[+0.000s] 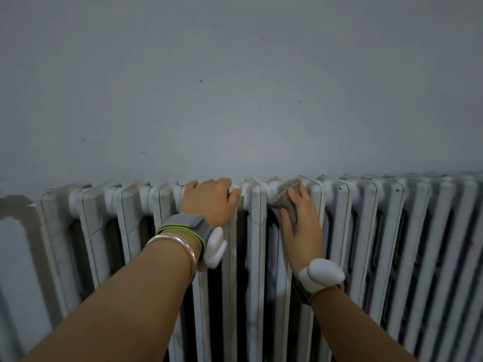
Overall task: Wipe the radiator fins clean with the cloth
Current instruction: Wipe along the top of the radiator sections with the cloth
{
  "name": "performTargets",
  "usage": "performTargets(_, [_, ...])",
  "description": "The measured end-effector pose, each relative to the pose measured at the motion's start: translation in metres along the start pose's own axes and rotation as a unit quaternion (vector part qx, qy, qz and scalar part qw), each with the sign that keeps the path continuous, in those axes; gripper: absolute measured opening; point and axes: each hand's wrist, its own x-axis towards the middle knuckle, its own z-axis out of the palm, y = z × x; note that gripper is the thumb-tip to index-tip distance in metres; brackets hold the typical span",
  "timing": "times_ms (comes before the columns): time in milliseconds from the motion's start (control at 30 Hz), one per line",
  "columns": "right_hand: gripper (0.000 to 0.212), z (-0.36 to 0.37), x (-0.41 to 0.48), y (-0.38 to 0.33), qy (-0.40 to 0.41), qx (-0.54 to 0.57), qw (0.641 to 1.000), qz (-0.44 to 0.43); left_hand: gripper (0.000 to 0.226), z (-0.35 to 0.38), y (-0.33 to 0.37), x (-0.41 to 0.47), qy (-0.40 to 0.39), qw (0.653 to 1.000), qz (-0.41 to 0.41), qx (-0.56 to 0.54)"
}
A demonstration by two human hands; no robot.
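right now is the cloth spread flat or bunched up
Bunched up: the cloth is a small wad under the right hand, pressed against the top of the radiator.

one radiator (366,218), its fins too blurred rightward to count; one cloth (287,199); two grips, left grip (209,199) and right grip (303,228); two white wrist devices (215,249); one silver bangle (180,242).
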Motion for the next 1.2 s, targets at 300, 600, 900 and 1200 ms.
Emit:
performTargets(300, [0.040,-0.002,-0.035,0.014,-0.028,0.009,0.994,0.105,0.042,0.002,-0.001,0.000,0.007,1.000,0.006,0.008])
performTargets(600, [0.037,-0.041,-0.046,-0.025,-0.075,0.054,0.992,0.086,0.040,-0.002,-0.004,0.000,-0.007,0.999,0.031,0.006])
performTargets(900, [0.031,-0.022,0.038,-0.060,-0.013,0.016,1.000,0.011,0.046,-0.009,-0.043,-0.006,0.049,0.998,0.045,0.008])
performTargets(1200, [0.033,0.046,0.118,-0.067,-0.219,-0.208,0.953,0.032,0.075,-0.008,-0.071,-0.015,0.065,0.997,0.030,0.030])
